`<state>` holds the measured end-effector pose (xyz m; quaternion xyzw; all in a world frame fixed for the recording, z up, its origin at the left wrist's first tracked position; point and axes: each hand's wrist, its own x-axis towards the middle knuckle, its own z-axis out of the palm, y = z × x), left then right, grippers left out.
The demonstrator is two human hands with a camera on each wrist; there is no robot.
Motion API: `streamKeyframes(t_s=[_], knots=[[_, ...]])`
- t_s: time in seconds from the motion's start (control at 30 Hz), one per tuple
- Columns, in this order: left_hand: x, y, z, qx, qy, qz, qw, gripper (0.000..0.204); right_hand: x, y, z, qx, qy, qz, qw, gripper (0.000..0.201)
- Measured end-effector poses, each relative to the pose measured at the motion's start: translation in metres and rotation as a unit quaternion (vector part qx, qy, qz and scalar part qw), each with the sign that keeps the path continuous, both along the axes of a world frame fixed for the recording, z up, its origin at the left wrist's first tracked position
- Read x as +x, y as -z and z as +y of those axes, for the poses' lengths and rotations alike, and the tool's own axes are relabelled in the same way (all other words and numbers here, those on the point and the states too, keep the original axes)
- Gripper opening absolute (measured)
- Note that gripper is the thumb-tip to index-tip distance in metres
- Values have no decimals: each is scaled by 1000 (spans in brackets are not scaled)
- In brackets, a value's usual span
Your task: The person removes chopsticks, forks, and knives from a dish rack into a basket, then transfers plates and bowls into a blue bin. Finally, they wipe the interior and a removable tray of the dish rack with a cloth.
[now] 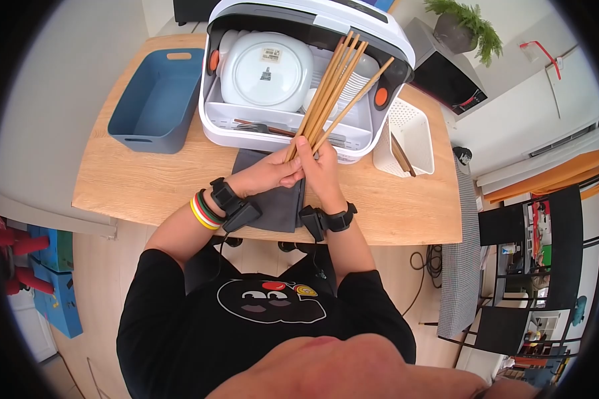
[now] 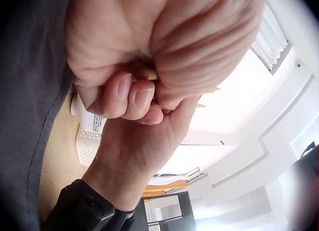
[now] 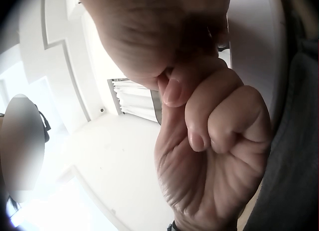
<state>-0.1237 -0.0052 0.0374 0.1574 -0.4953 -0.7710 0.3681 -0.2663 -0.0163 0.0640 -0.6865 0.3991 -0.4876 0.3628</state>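
In the head view, a bundle of wooden chopsticks [image 1: 333,90] fans up from both hands, with one chopstick [image 1: 363,96] slanting off to the right. My left hand [image 1: 271,171] grips the lower ends, and a blunt chopstick end [image 2: 144,72] pokes out between its curled fingers in the left wrist view. Pressed against it, my right hand [image 1: 321,174] pinches the chopsticks with its thumb along them. The right wrist view has the left hand's curled fingers [image 3: 219,109] below the right hand [image 3: 154,36]; the chopsticks are hidden there.
Behind the hands stands a white dish box [image 1: 223,136] with a raised lid, holding a white plate [image 1: 266,83], stacked bowls [image 1: 359,83] and cutlery [image 1: 263,128]. A blue bin [image 1: 156,100] is left, a white perforated basket [image 1: 419,143] right. Grey cloth [image 1: 273,206] lies beneath the hands.
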Motion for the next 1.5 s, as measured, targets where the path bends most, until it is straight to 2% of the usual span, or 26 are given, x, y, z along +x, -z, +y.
streamKeyframes(t_s=[0.03, 0.1, 0.23, 0.43, 0.5, 0.87, 1.03, 1.33, 1.4, 1.43, 1.5], knots=[[0, -4, 1, -1, -5, -2, 1000, 28, 2, -1, 1, 0, 0, 0, 1000, 25], [0, -9, 2, -1, -10, -3, 1000, 29, 5, -4, 2, -9, 12, -75, 997, 21], [1, -5, 0, -23, -26, -21, 999, 30, 4, 0, 0, -25, 14, -62, 998, 20], [2, -7, 2, -48, -63, -62, 995, 30, 4, -11, 8, 80, -1, -85, 993, 25], [1, -8, 2, -47, -74, -66, 994, 30, 3, -6, 6, 50, 11, -79, 996, 29], [1, -9, 2, -85, -113, -65, 988, 48, 2, -5, 4, 49, 30, -65, 996, 33], [0, -8, 1, -89, -127, -62, 986, 46, 1, -5, 3, 39, 37, -44, 998, 31], [1, -8, -1, -80, -147, -60, 984, 38, -3, 6, -1, -43, 47, 36, 997, 23], [1, -8, -1, -77, -150, -52, 984, 36, -2, 4, 1, -13, 45, -31, 998, 25], [1, -6, -2, -69, -152, -50, 985, 34, -2, 3, 2, -14, 44, -30, 998, 25], [1, -4, -2, -60, -155, -47, 985, 32, -4, -1, 4, -5, 60, -113, 992, 27]])
